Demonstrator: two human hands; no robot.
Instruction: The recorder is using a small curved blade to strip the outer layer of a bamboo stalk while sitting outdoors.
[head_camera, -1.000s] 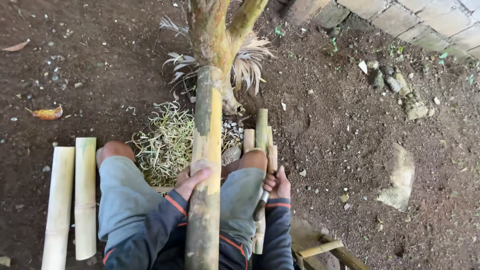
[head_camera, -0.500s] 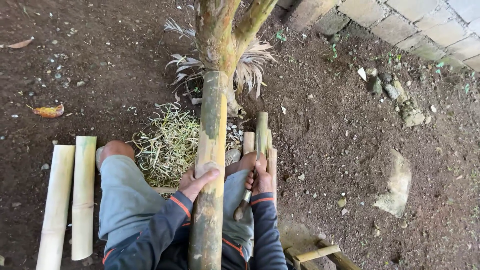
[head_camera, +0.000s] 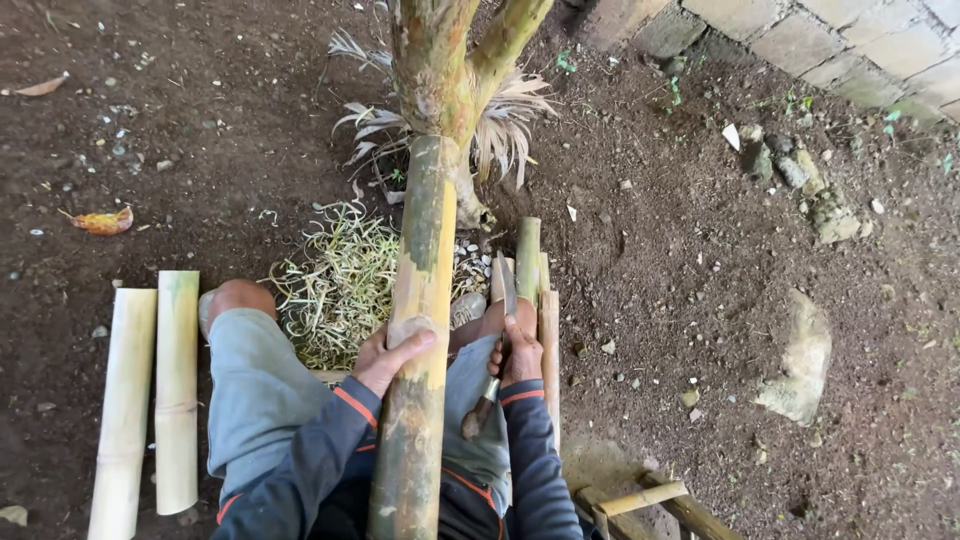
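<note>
Bamboo pole (head_camera: 418, 330): long axis near upright in view, far end against the tree trunk (head_camera: 432, 70), near end between the knees.
Left hand (head_camera: 385, 355): wrapped around the pole's left side, fingers closed over it.
Right hand (head_camera: 518, 350): fist closed on a knife (head_camera: 492, 355), blade pointing away.
Beside: split bamboo strips (head_camera: 535, 290) right, two cut sections (head_camera: 150, 390) left.

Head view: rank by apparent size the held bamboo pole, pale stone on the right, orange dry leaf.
1. Bamboo pole, gripped by the left hand; nearest the camera, which inflates it.
2. Pale stone.
3. Orange dry leaf.
</note>
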